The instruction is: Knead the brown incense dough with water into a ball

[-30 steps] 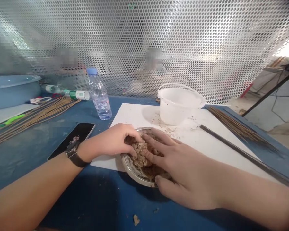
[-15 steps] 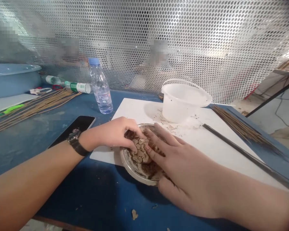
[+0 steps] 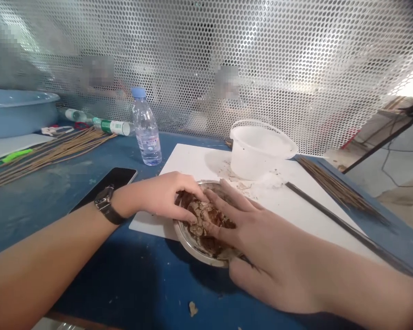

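Observation:
A round metal bowl [image 3: 189,247] sits partly on a white board, with dark brown residue on its inside. In it lies a cracked, crumbly brown lump [image 3: 200,217], clay-like or dough-like; its exact kind does not show. My left hand [image 3: 168,197], with a dark watch at the wrist, curls thumb and fingers round the lump's left side. Across the bowl's right side reaches my right hand [image 3: 258,238], fingers stretched and spread, some tips at the lump. Its thumb lies outside near the front rim. The right fingers hide part of the bowl.
A white bucket [image 3: 251,158] stands behind the bowl on the white board [image 3: 192,158]. Leftward are a water bottle [image 3: 147,133], a phone [image 3: 99,185], thin brown sticks [image 3: 55,151] and a blue basin [image 3: 17,114]. A dark bar [image 3: 330,213] and more sticks [image 3: 340,188] lie right.
The lump's cracked top has broken up, with a darker hollow at its right. The right fingers have shifted slightly over it. The view has moved a little.

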Demonstrator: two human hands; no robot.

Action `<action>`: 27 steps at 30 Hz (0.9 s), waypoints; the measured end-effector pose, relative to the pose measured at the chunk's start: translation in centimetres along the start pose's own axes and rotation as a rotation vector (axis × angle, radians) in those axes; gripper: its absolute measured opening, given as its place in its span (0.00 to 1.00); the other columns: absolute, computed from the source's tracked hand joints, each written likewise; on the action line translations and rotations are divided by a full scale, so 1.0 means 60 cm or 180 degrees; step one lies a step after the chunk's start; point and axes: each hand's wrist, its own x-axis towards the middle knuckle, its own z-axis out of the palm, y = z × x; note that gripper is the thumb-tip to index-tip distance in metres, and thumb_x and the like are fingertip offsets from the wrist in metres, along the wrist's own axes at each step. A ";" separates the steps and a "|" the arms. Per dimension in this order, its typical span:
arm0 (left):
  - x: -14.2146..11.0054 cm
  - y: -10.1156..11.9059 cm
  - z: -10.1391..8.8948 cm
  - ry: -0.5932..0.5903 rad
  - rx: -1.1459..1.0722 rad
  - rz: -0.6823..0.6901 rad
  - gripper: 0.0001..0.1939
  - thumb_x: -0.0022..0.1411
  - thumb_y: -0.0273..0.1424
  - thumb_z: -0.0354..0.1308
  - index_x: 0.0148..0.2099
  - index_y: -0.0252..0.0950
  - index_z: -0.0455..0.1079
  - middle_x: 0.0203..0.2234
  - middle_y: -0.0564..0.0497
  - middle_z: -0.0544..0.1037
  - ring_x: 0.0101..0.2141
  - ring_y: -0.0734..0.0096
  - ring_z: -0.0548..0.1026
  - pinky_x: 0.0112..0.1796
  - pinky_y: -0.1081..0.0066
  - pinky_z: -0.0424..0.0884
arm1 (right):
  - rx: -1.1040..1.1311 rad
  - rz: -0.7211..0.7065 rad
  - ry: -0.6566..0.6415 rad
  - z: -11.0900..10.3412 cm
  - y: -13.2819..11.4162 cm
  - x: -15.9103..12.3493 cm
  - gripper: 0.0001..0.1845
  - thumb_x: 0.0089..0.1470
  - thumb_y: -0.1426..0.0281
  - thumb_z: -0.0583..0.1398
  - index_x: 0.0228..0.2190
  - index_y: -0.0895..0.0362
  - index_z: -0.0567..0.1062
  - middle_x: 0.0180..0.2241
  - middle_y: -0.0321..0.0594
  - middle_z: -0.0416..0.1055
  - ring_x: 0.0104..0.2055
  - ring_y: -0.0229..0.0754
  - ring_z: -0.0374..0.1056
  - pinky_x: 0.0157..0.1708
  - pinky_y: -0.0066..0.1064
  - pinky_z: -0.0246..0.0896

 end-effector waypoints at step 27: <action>0.004 0.008 0.004 0.0026 -0.0045 -0.0261 0.18 0.57 0.42 0.70 0.48 0.42 0.81 0.41 0.49 0.80 0.41 0.64 0.76 0.43 0.67 0.70 | 0.0041 -0.0123 0.0033 -0.013 0.004 -0.008 0.28 0.64 0.60 0.55 0.61 0.57 0.73 0.71 0.46 0.52 0.76 0.60 0.30 0.72 0.57 0.33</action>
